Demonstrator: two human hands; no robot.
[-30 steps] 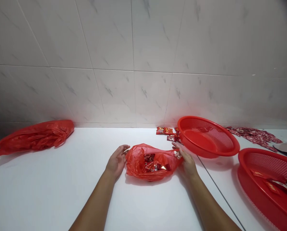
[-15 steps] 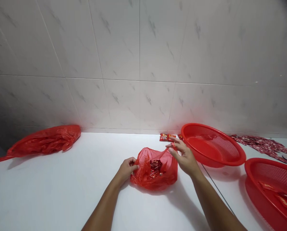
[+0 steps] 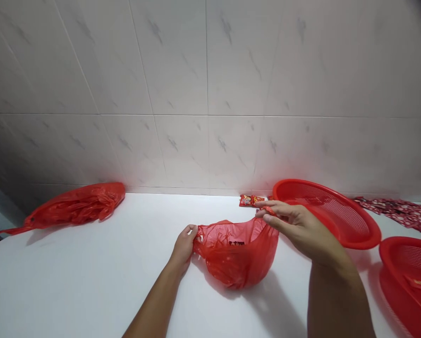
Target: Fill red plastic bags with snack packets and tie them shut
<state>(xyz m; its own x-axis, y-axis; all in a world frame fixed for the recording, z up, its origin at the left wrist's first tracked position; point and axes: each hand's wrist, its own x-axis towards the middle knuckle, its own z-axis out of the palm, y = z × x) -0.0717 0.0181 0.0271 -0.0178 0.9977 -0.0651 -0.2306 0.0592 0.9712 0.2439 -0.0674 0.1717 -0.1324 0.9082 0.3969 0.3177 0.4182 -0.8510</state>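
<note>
A thin red plastic bag [image 3: 238, 263] hangs between my hands just over the white table, its mouth facing up and back. Through the mouth a dark red wrapped packet [image 3: 236, 243] shows inside; the rest of the contents is hidden by the front of the bag. My left hand [image 3: 185, 244] is closed on the bag's left edge, thumb on top. With thumb and fingers, my right hand [image 3: 295, 223] pinches the bag's right upper corner, higher than the left side.
Small red snack packets [image 3: 251, 201] lie by the wall behind my right hand. A red plastic basket [image 3: 354, 220] and a second red basket [image 3: 395, 277] with packets stand to the right. Patterned red pieces [image 3: 401, 211] lie behind them. A crumpled red bag [image 3: 80, 202] rests far left.
My right hand has moved right and closed on the bag's corner, stretching it. The bag's front has come up, covering more of the contents.
</note>
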